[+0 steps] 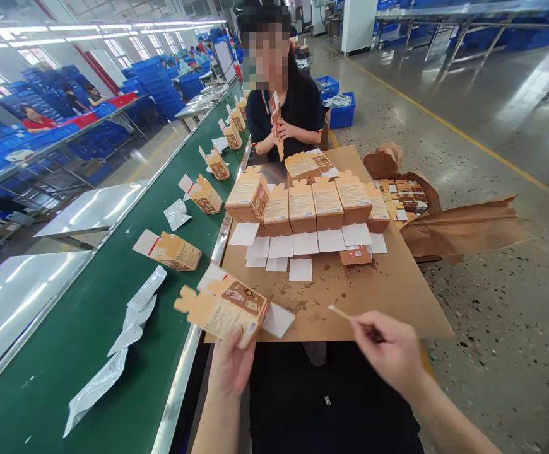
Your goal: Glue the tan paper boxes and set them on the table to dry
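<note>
My left hand point(233, 366) is closed on the lower end of a brown-and-tan printed carton point(230, 310). The carton tilts over the front left corner of the cardboard-topped table, with flaps standing out at both ends. In my right hand point(390, 350), a thin stick with a pale tip point(339, 311), like a cotton swab, is pinched between the fingers and points left toward the carton, apart from it. Beyond both hands stand several similar cartons point(301, 208) in a cluster, their white flaps point(281, 246) hanging forward onto the cardboard.
To the left runs a green conveyor belt point(108, 302) carrying open cartons point(180, 251) and clear plastic bags point(99, 381). Across the table point(397, 296) sits a co-worker point(284, 107) holding a flat carton. A brown paper-lined box point(404, 198) of cartons stands at the right.
</note>
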`<state>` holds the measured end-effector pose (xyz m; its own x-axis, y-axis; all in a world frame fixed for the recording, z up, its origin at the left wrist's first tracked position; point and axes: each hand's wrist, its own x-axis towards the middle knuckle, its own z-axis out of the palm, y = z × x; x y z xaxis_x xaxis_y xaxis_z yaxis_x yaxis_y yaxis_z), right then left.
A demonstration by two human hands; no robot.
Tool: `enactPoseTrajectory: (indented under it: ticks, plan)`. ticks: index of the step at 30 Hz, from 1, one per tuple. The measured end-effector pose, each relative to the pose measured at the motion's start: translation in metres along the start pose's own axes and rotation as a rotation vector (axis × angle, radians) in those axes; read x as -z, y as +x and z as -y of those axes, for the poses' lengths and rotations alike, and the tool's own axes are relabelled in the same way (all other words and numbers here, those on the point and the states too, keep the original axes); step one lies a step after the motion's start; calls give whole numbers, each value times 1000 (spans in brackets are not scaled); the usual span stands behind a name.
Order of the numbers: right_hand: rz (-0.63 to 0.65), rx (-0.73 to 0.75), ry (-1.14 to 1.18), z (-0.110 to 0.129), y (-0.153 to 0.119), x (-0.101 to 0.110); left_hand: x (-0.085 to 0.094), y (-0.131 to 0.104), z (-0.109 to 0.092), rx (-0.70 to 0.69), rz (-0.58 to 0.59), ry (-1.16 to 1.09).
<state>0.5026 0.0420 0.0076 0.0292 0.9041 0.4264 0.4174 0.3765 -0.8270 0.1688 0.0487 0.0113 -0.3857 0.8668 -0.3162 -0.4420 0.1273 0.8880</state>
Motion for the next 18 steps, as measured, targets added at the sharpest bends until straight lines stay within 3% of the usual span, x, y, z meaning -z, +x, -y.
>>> enactPoseTrajectory:
  ticks: [4,7,13,18]
  plan:
    - [237,73,-10,3,4,-68,-16,8,7,-67,-76,191]
    - [335,75,-53,-3,9,-95,-21,13,13,-117,-67,273]
    - [381,48,-88,-11,16,-100,-18,15,19,-179,-75,341]
    - [270,-24,-27,-13,17,-81,-17,13,29,-245,-54,496]
